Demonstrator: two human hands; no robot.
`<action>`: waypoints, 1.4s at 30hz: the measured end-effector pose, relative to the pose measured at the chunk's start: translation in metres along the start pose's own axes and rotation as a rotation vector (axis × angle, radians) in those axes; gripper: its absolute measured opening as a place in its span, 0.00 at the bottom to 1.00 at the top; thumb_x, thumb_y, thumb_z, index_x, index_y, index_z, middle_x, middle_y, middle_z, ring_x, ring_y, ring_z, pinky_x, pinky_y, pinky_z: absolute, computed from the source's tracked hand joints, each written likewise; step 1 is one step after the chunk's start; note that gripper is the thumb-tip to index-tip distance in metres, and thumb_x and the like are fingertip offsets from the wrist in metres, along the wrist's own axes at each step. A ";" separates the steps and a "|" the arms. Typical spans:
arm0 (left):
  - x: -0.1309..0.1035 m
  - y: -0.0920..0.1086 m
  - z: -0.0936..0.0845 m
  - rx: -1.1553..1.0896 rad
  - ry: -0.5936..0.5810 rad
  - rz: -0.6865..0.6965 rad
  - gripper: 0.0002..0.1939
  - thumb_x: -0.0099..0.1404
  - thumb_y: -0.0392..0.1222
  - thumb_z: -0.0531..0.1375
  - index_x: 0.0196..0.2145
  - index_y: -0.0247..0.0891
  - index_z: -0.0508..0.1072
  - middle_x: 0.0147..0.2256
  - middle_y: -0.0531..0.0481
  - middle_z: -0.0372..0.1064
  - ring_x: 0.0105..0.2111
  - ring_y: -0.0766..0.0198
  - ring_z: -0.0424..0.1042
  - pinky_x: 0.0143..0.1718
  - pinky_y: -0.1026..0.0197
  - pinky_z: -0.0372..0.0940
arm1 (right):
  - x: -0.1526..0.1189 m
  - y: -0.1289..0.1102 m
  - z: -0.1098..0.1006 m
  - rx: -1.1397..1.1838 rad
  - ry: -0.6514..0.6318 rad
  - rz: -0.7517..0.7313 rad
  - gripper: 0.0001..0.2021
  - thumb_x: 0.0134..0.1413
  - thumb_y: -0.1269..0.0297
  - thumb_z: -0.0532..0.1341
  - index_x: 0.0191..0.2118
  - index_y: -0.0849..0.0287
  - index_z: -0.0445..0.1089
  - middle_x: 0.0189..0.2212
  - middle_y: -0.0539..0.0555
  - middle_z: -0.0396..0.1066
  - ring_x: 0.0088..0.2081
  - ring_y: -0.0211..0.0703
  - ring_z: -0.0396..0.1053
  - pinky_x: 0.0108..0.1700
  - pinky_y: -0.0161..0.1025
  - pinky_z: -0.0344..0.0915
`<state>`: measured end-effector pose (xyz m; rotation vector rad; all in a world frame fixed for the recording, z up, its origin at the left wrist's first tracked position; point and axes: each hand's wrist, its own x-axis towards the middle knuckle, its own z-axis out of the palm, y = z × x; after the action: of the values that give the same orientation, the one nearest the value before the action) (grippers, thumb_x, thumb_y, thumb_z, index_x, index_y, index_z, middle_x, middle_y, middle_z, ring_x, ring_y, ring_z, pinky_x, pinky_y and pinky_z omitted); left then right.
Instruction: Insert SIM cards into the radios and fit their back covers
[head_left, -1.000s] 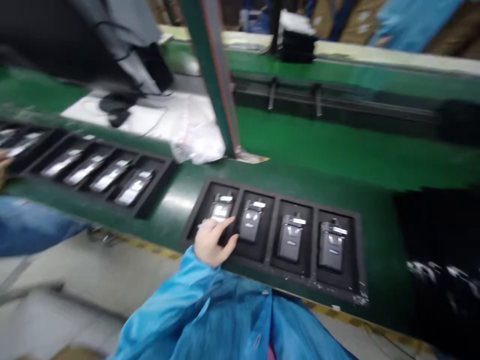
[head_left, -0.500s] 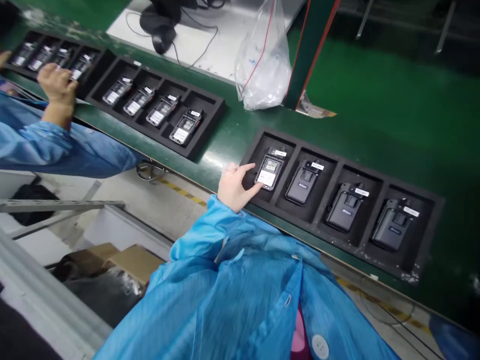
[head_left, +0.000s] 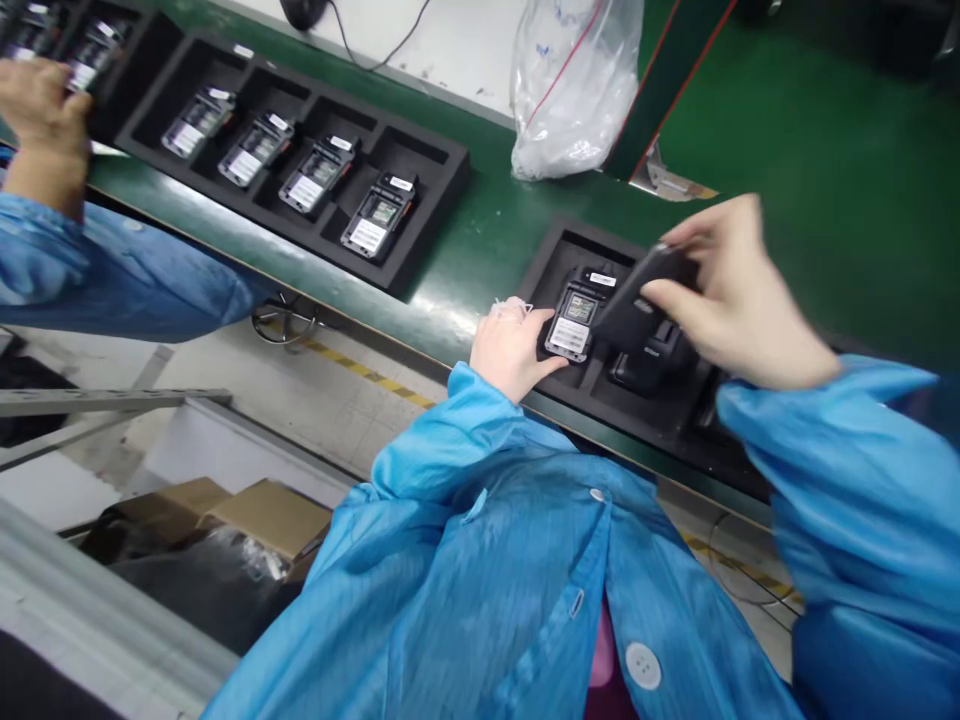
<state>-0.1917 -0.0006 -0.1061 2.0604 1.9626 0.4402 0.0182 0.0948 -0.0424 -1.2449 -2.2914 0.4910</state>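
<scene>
My right hand (head_left: 731, 290) pinches a black back cover (head_left: 637, 300) between thumb and fingers, tilted above the foam tray (head_left: 551, 245) on the green bench. Left of it, a handheld radio (head_left: 576, 315) lies in the first compartment with its back open, showing white labels inside. My left hand (head_left: 510, 350) is beside this radio, thumb and forefinger apart, their tips at its left side and lower corner. A second radio (head_left: 649, 365), its back closed, sits in the compartment below the cover, partly hidden. My right hand and sleeve block most of the tray's right half.
Another foam tray (head_left: 450, 190) to the left holds several open-backed radios (head_left: 379, 215). Farther left, a co-worker's hand (head_left: 45, 110) is over a third tray. A clear plastic bag (head_left: 574, 90) stands behind the bench by a green post (head_left: 671, 90). Cardboard boxes (head_left: 270, 515) are below.
My right hand has come into view from the right, holding the black back cover over the tray. My left hand stays beside the open radio. The view has shifted.
</scene>
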 end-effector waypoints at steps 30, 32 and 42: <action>-0.003 -0.002 0.008 -0.050 0.071 -0.002 0.30 0.56 0.58 0.67 0.52 0.40 0.71 0.46 0.42 0.68 0.49 0.50 0.67 0.48 0.53 0.60 | -0.008 -0.003 0.083 -0.392 -0.119 -0.089 0.20 0.61 0.60 0.54 0.56 0.65 0.61 0.51 0.64 0.61 0.50 0.54 0.59 0.52 0.51 0.61; -0.003 -0.003 0.008 -0.047 0.067 0.001 0.31 0.56 0.58 0.66 0.53 0.40 0.70 0.46 0.42 0.67 0.48 0.51 0.67 0.47 0.54 0.61 | -0.011 -0.008 0.084 -0.456 -0.084 -0.099 0.20 0.62 0.60 0.54 0.56 0.64 0.62 0.52 0.62 0.62 0.53 0.55 0.57 0.56 0.54 0.57; 0.000 -0.004 0.002 -0.009 0.020 0.052 0.40 0.55 0.58 0.66 0.61 0.42 0.61 0.46 0.42 0.66 0.45 0.50 0.67 0.44 0.52 0.63 | -0.014 -0.024 0.089 -0.653 -0.057 -0.186 0.18 0.64 0.66 0.51 0.54 0.68 0.67 0.45 0.62 0.65 0.48 0.52 0.59 0.59 0.48 0.57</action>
<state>-0.1945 0.0000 -0.1092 2.1136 1.9183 0.4813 -0.0424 0.0628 -0.1060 -1.2755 -2.6866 -0.3256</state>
